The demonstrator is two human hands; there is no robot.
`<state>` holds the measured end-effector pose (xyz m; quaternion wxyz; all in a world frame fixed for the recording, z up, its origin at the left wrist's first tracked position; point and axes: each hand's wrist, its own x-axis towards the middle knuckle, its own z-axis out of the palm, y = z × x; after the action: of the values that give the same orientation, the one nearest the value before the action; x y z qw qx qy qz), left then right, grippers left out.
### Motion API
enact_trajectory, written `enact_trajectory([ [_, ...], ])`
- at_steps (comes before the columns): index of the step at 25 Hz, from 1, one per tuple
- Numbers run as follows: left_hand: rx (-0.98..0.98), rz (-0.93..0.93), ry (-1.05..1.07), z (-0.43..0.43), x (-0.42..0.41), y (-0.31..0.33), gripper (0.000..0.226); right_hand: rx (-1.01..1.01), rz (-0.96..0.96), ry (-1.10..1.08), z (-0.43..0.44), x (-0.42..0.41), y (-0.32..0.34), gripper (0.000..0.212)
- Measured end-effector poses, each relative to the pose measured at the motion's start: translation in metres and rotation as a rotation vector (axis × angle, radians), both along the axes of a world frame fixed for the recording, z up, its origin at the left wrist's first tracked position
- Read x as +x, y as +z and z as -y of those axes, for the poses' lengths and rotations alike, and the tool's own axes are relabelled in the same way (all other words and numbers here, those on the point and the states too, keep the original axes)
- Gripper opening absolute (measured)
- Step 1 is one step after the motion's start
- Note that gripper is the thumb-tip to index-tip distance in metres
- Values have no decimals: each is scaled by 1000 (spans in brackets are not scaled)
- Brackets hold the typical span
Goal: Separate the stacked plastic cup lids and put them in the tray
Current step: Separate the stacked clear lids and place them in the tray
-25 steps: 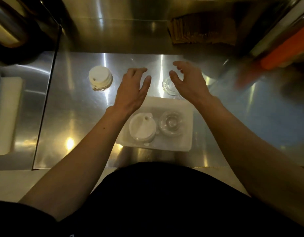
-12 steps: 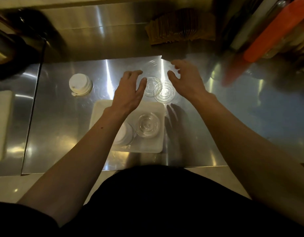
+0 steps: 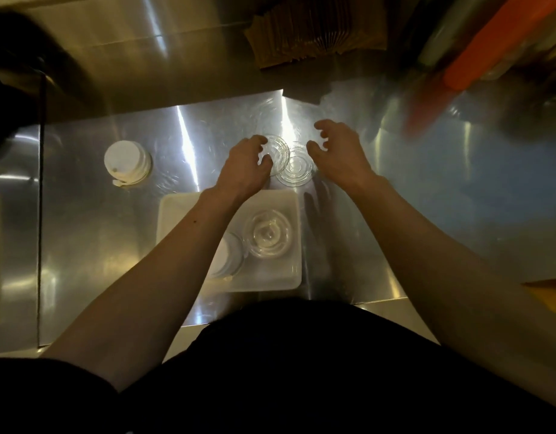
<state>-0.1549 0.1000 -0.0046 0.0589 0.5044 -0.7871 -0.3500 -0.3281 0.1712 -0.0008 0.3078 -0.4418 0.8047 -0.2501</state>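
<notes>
Centrally, left hand and right hand, fingers spread and holding nothing, flank two clear lids beyond the tray.

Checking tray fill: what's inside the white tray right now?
The tray holds a clear lid on the right and white lids on the left. The left forearm covers the rest of that side.

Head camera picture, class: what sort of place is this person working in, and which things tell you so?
Probably a café or drinks counter. The worktop is stainless steel, stacks of white cup lids and clear cup lids sit on it, and what look like brown paper sleeves stand at the back.
</notes>
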Motion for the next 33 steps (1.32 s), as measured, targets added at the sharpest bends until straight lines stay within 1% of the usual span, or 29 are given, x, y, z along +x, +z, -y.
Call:
enact_trajectory([
  [10,205,96,53,20,-21,-17,49,170,102,-50,7,-9,-23,53],
  [12,216,95,60,21,-23,-20,44,197,141,-72,6,-8,-28,53],
  [14,222,90,72,21,-24,-23,34,222,174,-106,5,-7,-32,51],
  [16,238,104,67,22,-27,-27,33,242,221,-156,4,-5,-35,48],
  [17,241,118,54,21,-28,-27,28,242,239,-177,3,-4,-35,48],
  [18,242,128,43,21,-29,-29,16,240,255,-193,3,-4,-36,50],
  [19,243,135,36,21,-31,-30,14,240,274,-212,3,-3,-36,51],
  [21,244,136,39,22,-34,-30,39,239,310,-241,5,-2,-37,51],
  [22,248,120,48,21,-34,-29,43,237,331,-262,6,-1,-39,50],
  [23,252,120,56,21,-34,-29,42,230,357,-290,6,0,-39,49],
  [24,260,104,63,20,-33,-29,35,221,382,-320,7,0,-39,49],
  [26,269,71,88,21,-30,-30,11,212,420,-367,7,1,-38,49],
  [28,249,50,97,22,-29,-28,33,213,442,-389,8,2,-36,49],
  [29,238,40,104,23,-28,-27,38,212,453,-397,8,3,-34,48],
  [33,219,-21,158,29,-24,-24,42,196,471,-404,11,9,-30,48],
])
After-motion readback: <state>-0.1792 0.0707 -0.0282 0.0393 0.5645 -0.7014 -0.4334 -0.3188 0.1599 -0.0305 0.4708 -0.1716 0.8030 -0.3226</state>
